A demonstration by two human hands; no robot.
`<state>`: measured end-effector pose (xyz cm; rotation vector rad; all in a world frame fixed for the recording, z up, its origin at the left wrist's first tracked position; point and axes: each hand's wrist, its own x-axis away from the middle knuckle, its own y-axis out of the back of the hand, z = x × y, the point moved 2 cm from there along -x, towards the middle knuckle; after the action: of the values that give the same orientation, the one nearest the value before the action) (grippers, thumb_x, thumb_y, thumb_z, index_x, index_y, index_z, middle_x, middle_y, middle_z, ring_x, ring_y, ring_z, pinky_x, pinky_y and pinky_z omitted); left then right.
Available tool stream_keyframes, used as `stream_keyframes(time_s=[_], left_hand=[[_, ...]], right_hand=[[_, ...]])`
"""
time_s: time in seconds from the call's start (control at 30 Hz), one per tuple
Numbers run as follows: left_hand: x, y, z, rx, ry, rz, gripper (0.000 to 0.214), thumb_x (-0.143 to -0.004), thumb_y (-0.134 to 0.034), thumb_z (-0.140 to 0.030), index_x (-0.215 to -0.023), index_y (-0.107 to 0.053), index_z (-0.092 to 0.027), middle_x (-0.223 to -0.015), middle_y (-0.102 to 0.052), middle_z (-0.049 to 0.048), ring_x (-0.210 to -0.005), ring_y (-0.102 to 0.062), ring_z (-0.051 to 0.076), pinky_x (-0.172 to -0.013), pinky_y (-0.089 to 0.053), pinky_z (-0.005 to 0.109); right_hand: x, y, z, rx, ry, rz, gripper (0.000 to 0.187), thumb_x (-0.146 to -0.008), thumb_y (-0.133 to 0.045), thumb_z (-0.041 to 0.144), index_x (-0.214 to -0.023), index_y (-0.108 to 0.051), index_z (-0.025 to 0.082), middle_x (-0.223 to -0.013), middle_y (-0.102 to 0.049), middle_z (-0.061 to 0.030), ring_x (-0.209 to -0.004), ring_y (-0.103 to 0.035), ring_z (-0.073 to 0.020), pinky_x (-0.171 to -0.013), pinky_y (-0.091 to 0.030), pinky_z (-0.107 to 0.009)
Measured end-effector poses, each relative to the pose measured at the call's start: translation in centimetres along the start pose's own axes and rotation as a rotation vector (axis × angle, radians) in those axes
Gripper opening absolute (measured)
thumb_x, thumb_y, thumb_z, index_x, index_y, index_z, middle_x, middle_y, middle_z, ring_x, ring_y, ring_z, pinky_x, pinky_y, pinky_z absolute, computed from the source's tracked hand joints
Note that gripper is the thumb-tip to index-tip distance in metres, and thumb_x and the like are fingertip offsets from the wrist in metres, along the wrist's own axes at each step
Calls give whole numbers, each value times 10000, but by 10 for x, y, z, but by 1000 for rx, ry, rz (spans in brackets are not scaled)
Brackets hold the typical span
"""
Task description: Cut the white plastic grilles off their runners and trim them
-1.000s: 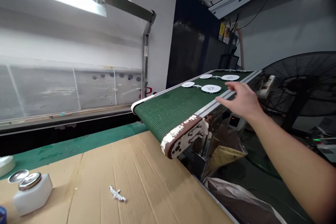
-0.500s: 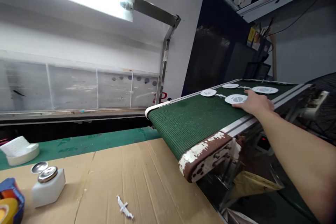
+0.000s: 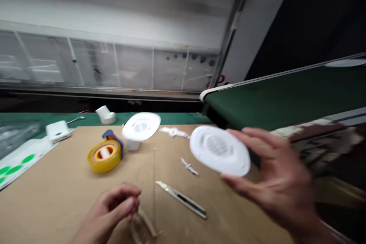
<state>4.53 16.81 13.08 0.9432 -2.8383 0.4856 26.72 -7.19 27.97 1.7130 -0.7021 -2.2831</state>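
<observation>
My right hand (image 3: 274, 175) grips a white oval plastic part with a round grille (image 3: 220, 150), thumb below and fingers along its far edge. A thin white runner (image 3: 174, 132) joins it to a second white oval disc (image 3: 141, 126), which hangs over the cardboard. Low in the view, my left hand (image 3: 111, 209) is curled with thumb and fingers together; what it pinches, if anything, is hidden. Two pale, handle-like strips (image 3: 147, 223) show beside its fingertips. Between the hands, a utility knife (image 3: 183, 200) and a loose white runner piece (image 3: 188, 166) lie on the cardboard (image 3: 68, 194).
A yellow tape roll (image 3: 104, 156) in a blue dispenser stands left. Behind are a white box-shaped device (image 3: 58, 131) with a cable and a white roll (image 3: 106, 115). Green dots mark a sheet (image 3: 17, 169) at far left. The green conveyor belt (image 3: 286, 99) rises at right.
My right hand has lifted a joined pair of white discs off the conveyor and carried it left over the cardboard. My left hand has come into view as the camera turned left.
</observation>
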Motion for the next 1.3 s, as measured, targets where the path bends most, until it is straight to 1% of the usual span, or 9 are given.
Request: stream_keyframes(time_s=[0.07, 0.13, 0.2, 0.27, 0.47, 0.6, 0.9, 1.03, 1.3], left_hand=[[-2, 4, -2, 161, -8, -62, 506, -606, -899, -472, -977, -722, -177, -795, -679, 39, -667, -614, 134, -582, -483, 237], [-5, 9, -2, 282, -32, -142, 566, -544, -935, -444, -1004, -710, -204, -891, -697, 51, -697, -643, 143, -550, -470, 217], [-8, 15, -2, 318, -48, -202, 549, -520, -948, -424, -962, -705, -207, -883, -698, 46, -682, -648, 140, -521, -456, 200], [-10, 21, -1, 302, -52, -227, 487, -534, -944, -417, -894, -710, -187, -818, -687, 36, -662, -636, 127, -513, -450, 184], [-17, 29, 2, 231, -1, -159, 323, -622, -907, -305, -870, -734, -191, -751, -663, 19, -642, -619, 127, -544, -493, 198], [-18, 28, 5, 175, 52, -150, 271, -657, -885, -288, -868, -737, -204, -766, -676, 25, -623, -631, 145, -557, -539, 244], [-16, 28, -3, 46, 14, -181, 255, -636, -897, -308, -826, -743, -236, -714, -704, 18, -570, -654, 151, -515, -558, 224], [-16, 28, -4, 23, 12, -180, 264, -614, -907, -306, -813, -748, -234, -685, -694, 13, -538, -644, 146, -496, -554, 221], [-13, 37, -3, -8, 41, -116, 205, -711, -849, -300, -884, -744, -268, -751, -706, -3, -611, -651, 126, -582, -575, 215]], right_hand=[[35, -52, 25, -384, -68, 125, 728, -722, -831, 484, -1332, -526, 230, -1239, -669, -105, -1105, -675, -290, -912, -596, -379], [62, -95, 39, -605, -133, 197, 719, -730, -838, 422, -1335, -494, 242, -1243, -672, -118, -1138, -662, -310, -945, -593, -423], [81, -123, 43, -708, -162, 215, 709, -741, -837, 368, -1343, -483, 249, -1275, -653, -125, -1196, -627, -321, -1021, -544, -472], [95, -137, 42, -760, -145, 217, 735, -737, -843, 288, -1368, -468, 251, -1311, -621, -124, -1245, -590, -327, -1087, -479, -511], [117, -135, 41, -837, -122, 213, 838, -718, -858, 219, -1430, -419, 261, -1348, -569, -141, -1250, -537, -381, -1007, -491, -600], [119, -131, 38, -805, -114, 219, 888, -695, -886, 296, -1437, -402, 238, -1362, -552, -157, -1221, -535, -390, -947, -500, -570], [116, -132, 36, -766, -117, 265, 857, -727, -863, 414, -1419, -388, 244, -1293, -597, -145, -1197, -575, -353, -970, -501, -528], [116, -131, 37, -763, -147, 282, 825, -735, -855, 419, -1400, -403, 236, -1288, -607, -147, -1210, -575, -348, -999, -489, -520], [112, -130, 37, -784, -123, 293, 792, -720, -872, 354, -1365, -440, 195, -1282, -594, -163, -1201, -575, -338, -987, -501, -495]])
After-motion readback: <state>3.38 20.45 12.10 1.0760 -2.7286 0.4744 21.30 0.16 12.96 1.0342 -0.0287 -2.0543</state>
